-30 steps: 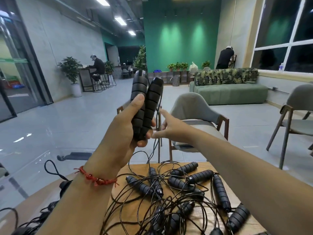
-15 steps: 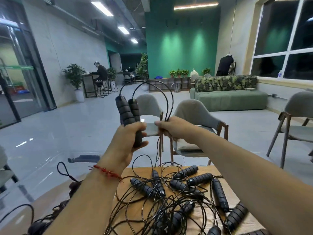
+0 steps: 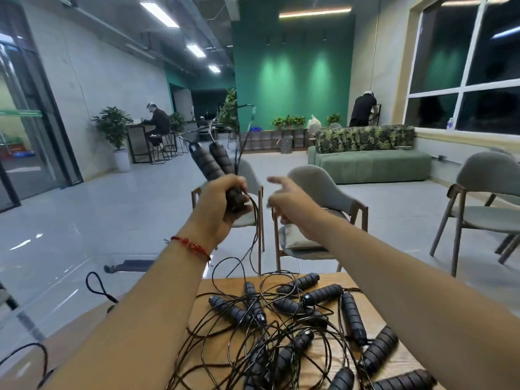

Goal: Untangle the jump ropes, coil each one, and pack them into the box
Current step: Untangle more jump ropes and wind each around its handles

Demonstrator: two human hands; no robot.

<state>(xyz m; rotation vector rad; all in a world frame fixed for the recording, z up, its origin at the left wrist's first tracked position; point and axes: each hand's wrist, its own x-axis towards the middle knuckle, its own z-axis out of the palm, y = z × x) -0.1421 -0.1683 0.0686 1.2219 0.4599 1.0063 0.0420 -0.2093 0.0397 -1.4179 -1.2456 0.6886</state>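
Observation:
My left hand (image 3: 219, 209) grips a pair of black ribbed jump rope handles (image 3: 215, 164) held up in the air, tilted to the left, along with a loop of their thin black cord (image 3: 244, 130) that rises above the fist. The cord also hangs down from the fist toward the table. My right hand (image 3: 287, 195) hovers just right of the handles with fingers spread, holding nothing. Below, a tangled pile of jump ropes (image 3: 284, 327) with several black handles lies on the wooden table (image 3: 380, 311).
Two grey chairs (image 3: 318, 187) stand just behind the table, another chair (image 3: 486, 192) at the right. A green sofa (image 3: 371, 164) is farther back. More black cords (image 3: 98, 285) lie at the left. No box is in view.
My right hand has let go of the cord loop and opened, moving slightly right. The left hand now holds the loop with the handles, which have tilted further left.

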